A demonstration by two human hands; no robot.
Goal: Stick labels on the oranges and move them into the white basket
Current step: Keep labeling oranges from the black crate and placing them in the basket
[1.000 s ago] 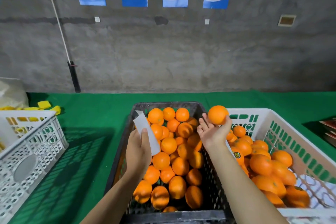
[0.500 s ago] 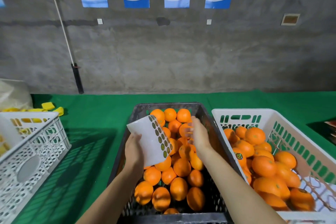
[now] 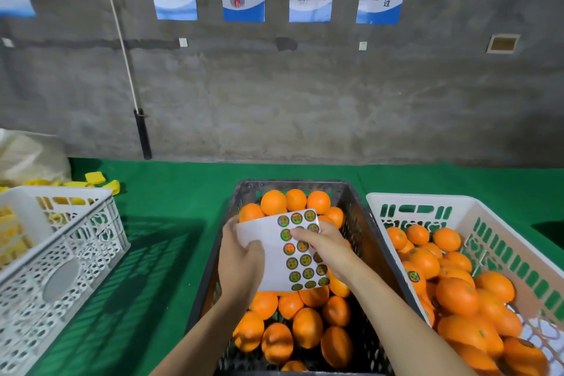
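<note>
your left hand (image 3: 241,265) grips the white paper sheet of round holographic labels (image 3: 287,253) by its near-left edge, fingers curled round it, w/ the sheet held over the middle of the black plastic crate (image 3: 369,238) of unlabelled round oranges (image 3: 306,327). your right hand (image 3: 328,249) lies on the sheet's right side, fingertips (image 3: 297,232) down on a label in the upper rows; looks like a pinch-peel, but whether a label is actually lifted i can't tell. handling, as a guess: the sheet is light & floppy, so keep it braced near the edge; each label is thin & tacky, so lift it by the rim w/ a nail, not the face. the oranges look firm, smooth, a bit heavy; cup them from the side. the white plastic basket (image 3: 457,207), at the right of the green-covered table (image 3: 183,192), already holds labelled fruit. vs half a sec ago: the right hand has come off the crate's oranges onto the sheet, & the sheet sits flatter, closer to centre.
</note>
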